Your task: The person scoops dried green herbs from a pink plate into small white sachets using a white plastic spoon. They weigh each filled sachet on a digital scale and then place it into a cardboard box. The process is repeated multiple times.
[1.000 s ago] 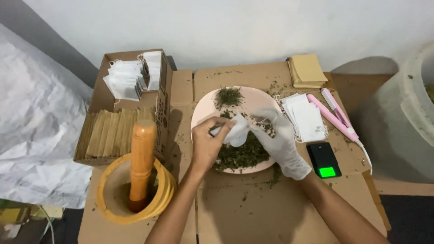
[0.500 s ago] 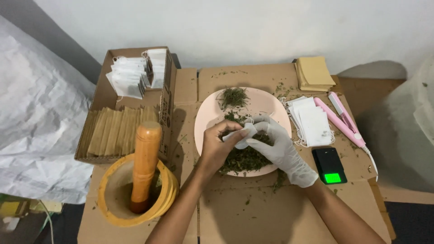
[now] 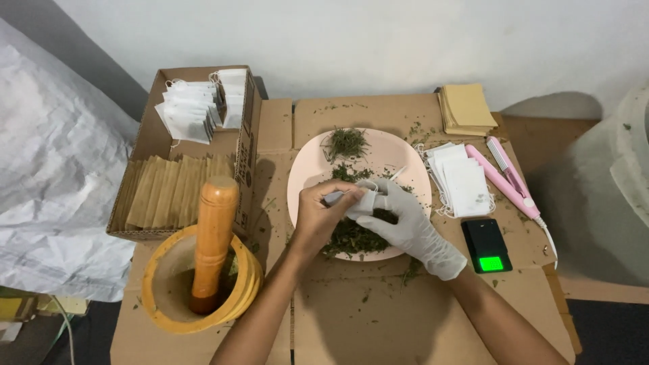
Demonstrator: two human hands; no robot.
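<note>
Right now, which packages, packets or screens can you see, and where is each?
Open brown cardboard box, left of plate: white sachets, tan packets inside.
Small black device, right of plate: green lit screen.
Tan paper envelopes, far right: flat stack.
White paper sachets, beside plate: loose pile.

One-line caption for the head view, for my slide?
Bare left hand and gloved right hand hold a small white bag over a pink plate of dried herbs.

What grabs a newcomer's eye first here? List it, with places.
At centre, the bare left hand and white-gloved right hand together hold a small white bag over a pink plate of dried green herbs. At lower left, an orange pestle stands in a yellow mortar.
</note>
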